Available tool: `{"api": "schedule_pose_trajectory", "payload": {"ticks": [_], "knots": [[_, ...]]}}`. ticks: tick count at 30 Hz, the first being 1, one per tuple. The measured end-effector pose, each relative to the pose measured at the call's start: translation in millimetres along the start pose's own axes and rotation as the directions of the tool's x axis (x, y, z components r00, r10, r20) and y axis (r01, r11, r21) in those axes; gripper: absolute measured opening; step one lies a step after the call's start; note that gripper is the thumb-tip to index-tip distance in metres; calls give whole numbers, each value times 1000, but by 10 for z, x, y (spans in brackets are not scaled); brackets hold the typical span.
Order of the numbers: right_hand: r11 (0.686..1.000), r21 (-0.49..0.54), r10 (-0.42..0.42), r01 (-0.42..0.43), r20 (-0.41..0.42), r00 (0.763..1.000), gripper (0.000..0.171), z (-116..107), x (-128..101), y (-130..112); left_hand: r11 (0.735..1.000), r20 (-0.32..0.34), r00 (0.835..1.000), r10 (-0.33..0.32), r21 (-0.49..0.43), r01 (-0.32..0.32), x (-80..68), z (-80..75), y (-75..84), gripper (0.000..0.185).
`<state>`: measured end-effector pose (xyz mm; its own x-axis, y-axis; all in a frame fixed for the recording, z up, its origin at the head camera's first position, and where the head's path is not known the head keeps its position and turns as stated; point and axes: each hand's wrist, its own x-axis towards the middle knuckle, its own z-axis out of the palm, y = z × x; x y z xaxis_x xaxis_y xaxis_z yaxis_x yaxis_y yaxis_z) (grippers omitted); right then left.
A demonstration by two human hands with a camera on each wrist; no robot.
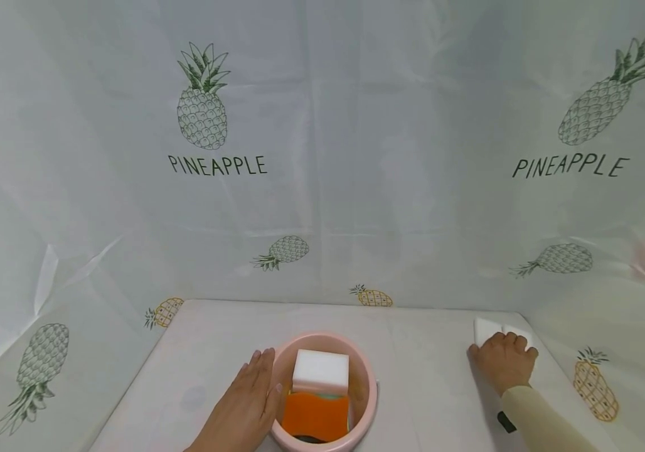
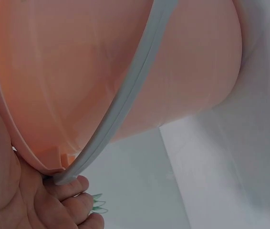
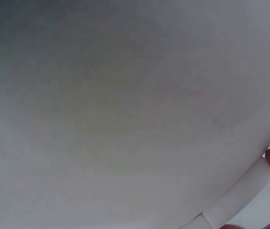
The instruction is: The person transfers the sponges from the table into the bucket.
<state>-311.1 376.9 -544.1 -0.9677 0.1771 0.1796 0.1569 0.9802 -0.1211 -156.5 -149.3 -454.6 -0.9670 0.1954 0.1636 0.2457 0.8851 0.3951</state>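
Observation:
A pink bucket (image 1: 370,402) with a pale grey handle (image 2: 120,102) stands at the front middle of the table. Inside it lie a white sponge block (image 1: 320,371) and an orange piece (image 1: 315,417), with a dark item partly hidden beneath. My left hand (image 1: 246,402) rests against the bucket's left rim, its fingers fairly straight in the head view, near the handle's end in the left wrist view. At the far right, my right hand (image 1: 504,361) grips white sponge blocks (image 1: 486,328) lying side by side; fingertips touch their edge (image 3: 240,193). The palm side is hidden.
The white table (image 1: 424,364) ends at a back edge against a hanging sheet (image 1: 390,157) printed with pineapples. The sheet also drops along both sides. A dark band (image 1: 506,422) shows by the right wrist.

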Motion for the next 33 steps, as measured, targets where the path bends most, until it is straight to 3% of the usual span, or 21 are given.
{"api": "schedule_pose_trajectory", "payload": {"ticks": [6,16,25,33], "knots": [[999,19,28,-29,48,998,66,-30,-12,-5,1000,-3,1000,-11,15,11,-2,8,3,61],[992,121,31,-47,128,991,62,-39,13,-43,999,36,998,-45,-6,45,2,-1,9,63],[992,117,-35,37,-17,999,42,10,21,-104,999,21,999,-34,-3,34,-3,-1,8,62],[986,66,-143,152,-121,982,20,64,0,-148,1000,4,1000,-19,-3,19,-8,6,-3,62]]}}
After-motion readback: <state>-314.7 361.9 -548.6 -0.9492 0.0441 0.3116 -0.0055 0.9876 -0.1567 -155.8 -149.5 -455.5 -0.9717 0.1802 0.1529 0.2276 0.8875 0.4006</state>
